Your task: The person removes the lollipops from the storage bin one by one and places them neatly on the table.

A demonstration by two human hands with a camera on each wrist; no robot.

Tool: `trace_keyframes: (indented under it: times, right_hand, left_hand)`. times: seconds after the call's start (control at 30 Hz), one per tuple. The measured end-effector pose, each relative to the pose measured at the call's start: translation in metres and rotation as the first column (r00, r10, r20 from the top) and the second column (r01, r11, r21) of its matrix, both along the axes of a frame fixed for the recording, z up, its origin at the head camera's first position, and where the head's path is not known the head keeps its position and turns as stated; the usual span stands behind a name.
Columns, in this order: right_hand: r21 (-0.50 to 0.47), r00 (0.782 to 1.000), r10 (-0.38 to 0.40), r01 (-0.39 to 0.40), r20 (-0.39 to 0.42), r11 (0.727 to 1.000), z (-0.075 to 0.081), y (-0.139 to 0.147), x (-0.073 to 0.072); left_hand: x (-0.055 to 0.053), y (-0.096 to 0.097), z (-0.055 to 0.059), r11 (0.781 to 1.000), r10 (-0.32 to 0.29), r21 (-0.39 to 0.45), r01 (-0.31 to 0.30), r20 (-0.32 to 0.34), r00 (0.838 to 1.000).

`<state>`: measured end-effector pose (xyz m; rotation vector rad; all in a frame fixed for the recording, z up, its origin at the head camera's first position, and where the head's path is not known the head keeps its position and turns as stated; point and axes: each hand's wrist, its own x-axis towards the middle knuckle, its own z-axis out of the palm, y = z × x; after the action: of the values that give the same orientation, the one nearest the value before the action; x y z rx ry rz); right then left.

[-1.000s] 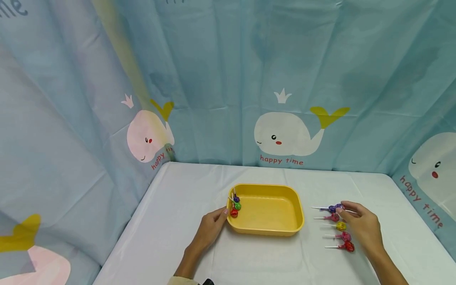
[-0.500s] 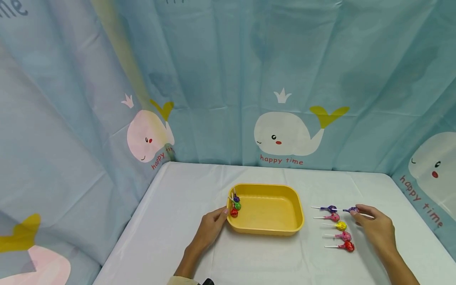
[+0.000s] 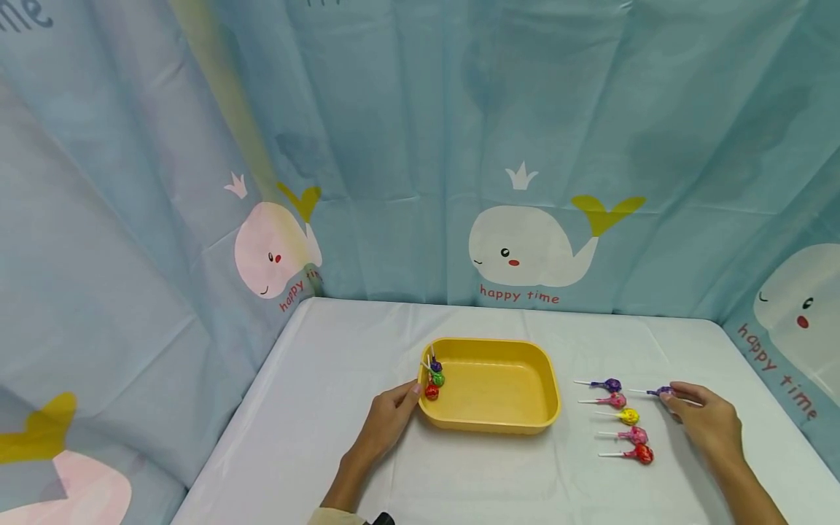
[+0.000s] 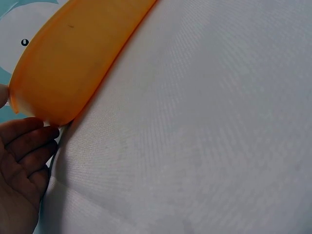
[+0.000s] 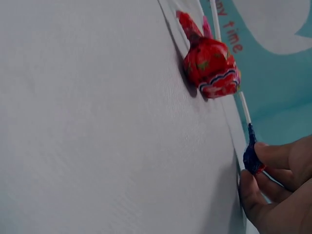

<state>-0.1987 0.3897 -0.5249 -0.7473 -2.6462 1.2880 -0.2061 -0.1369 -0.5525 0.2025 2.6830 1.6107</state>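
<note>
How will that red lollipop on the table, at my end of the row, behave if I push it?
The red lollipop would probably roll on its round head, but the thin stick should make it swing in an arc. That stick looks straight, so it's likely stiff. The crinkled wrapper end may give some grip.

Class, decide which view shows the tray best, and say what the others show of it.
The head view: it shows the tray nearly whole, rim and inside, with lollipops at one end. The left wrist view catches only part of its outer wall, close up. The right wrist view does not show it.
</note>
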Motion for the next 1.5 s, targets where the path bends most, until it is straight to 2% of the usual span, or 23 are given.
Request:
trace_keyframes:
  times: [0.37,0.83,1.03,1.23,1.5]
  right_hand:
    - [0.002,1.000,-0.021,0.021,0.015,1.000,-0.005,0.004,-0.007]
    - [-0.020,0.999,-0.035,0.035,0.015,0.999,-0.003,0.005,-0.005]
    - [-0.005,0.997,-0.070,0.070,0.013,0.998,0.003,0.001,-0.002]
    - [0.027,0.995,-0.087,0.088,-0.042,0.996,0.015,-0.006,0.001]
    - [-0.015,0.994,-0.071,0.070,-0.086,0.997,0.025,-0.026,0.004]
  left_hand:
    - [0.000,0.001,-0.001,1.000,0.009,0.002,-0.009,0.001,1.000]
    - [-0.001,0.001,0.000,1.000,0.006,0.003,-0.006,-0.014,1.000]
    - [-0.001,0.002,0.000,1.000,0.005,0.009,-0.005,-0.012,1.000]
    - [0.000,0.001,0.000,1.000,0.004,0.027,-0.004,-0.007,1.000]
    - [0.001,0.001,0.000,1.000,0.005,0.025,-0.005,-0.003,1.000]
